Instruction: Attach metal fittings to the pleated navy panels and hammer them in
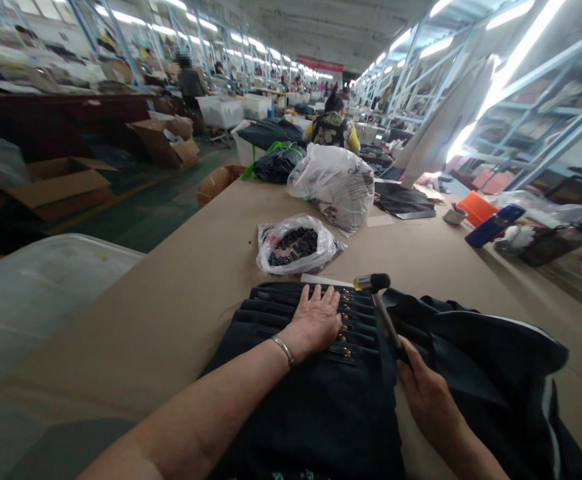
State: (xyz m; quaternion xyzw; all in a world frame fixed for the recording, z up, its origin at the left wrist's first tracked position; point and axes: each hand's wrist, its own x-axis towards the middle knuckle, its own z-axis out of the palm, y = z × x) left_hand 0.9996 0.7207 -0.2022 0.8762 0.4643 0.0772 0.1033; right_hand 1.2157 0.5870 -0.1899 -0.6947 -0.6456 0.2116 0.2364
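My left hand [315, 319] lies flat, fingers spread, on a layered stack of black fabric pieces [291, 400]. Along the stack's right part runs a column of small gold-coloured metal fittings [345, 333], just beside my fingers. In my right hand [425, 390] is a mallet [373, 283], gripped by its handle. Its head, black at one end and yellow at the other, is raised near the stack's upper right corner. More black fabric [481, 360] with a white edge is heaped to the right of the stack.
Beyond the stack sit an open plastic bag [327, 250] of small dark pieces and a fuller white bag [338, 183]. A blue box [495, 225] and an orange container [475, 208] stand at the right. Cardboard boxes [61, 190] are on the floor at left; a person [335, 127] sits ahead.
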